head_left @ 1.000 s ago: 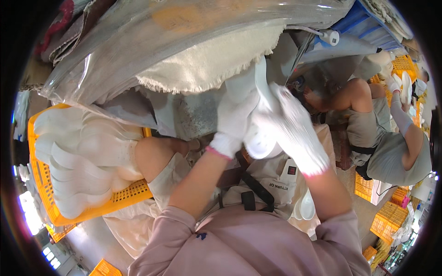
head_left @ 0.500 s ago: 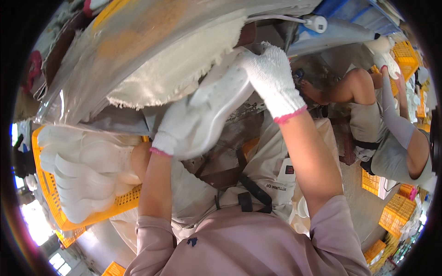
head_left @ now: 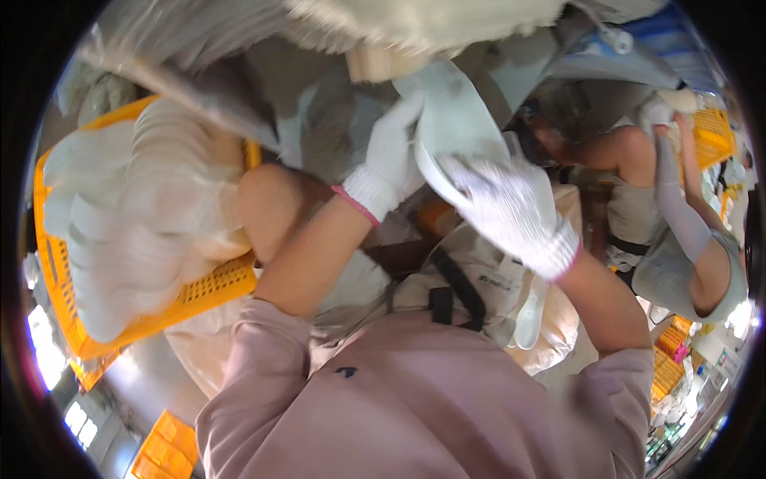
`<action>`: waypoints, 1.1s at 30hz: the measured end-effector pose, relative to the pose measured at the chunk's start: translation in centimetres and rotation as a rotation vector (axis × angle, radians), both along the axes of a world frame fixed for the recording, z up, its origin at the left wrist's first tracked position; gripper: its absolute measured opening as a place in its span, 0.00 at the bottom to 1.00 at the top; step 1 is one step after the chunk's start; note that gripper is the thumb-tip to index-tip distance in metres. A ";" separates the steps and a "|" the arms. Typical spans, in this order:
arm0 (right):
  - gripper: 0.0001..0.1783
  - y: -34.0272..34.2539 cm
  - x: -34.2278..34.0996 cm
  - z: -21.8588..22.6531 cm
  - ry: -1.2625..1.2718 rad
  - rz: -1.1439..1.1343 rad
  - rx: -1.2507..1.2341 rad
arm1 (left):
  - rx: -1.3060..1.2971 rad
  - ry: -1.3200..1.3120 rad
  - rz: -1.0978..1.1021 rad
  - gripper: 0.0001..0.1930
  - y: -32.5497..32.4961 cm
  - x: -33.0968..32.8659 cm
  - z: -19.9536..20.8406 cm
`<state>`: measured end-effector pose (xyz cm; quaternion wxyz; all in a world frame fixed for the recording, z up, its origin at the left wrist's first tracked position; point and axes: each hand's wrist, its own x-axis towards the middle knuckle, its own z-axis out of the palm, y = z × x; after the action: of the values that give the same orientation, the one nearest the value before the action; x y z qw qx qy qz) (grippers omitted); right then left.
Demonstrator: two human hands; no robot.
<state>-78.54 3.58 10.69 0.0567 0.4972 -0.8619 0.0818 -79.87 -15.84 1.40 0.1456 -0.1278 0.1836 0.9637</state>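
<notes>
- Two gloved hands meet on one white curved piece (head_left: 447, 128), held up in front of the person's chest.
- The left hand (head_left: 388, 164) has its grip closed on the piece's left edge, fingers pointing up.
- The right hand (head_left: 511, 209) clamps the lower rim from the right.
- One yellow crate (head_left: 211, 289) sits to the left, holding stacked white pieces (head_left: 136, 215); their count is unclear.
- A second person (head_left: 678, 231) bends at right.

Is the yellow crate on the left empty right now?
No, the yellow crate is filled with stacked white pieces that rise above its rim.
</notes>
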 end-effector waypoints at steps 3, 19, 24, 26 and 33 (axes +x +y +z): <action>0.25 -3.6 2.4 -0.9 -0.095 0.019 -0.396 | 0.221 0.065 0.273 0.26 -1.3 1.0 -1.2; 0.13 -10.2 -4.7 -3.9 0.032 -0.269 -0.313 | -0.675 0.120 0.571 0.28 -1.8 -3.6 -4.1; 0.27 -8.9 -3.2 1.9 -0.967 -0.328 -0.309 | 0.100 -0.165 0.215 0.22 -2.5 -3.8 -4.3; 0.32 -8.1 -1.0 3.4 -1.327 -0.374 -0.385 | -0.057 -0.137 0.075 0.30 -3.3 -3.8 -3.5; 0.20 -10.4 -2.1 1.8 -1.204 -0.403 -0.413 | 0.179 -0.201 0.165 0.44 -3.1 -2.7 1.5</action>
<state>-80.69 -6.78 12.53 -0.3261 0.1731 -0.7857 0.4963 -82.52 -18.94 2.88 0.0946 -0.2246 0.0701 0.9673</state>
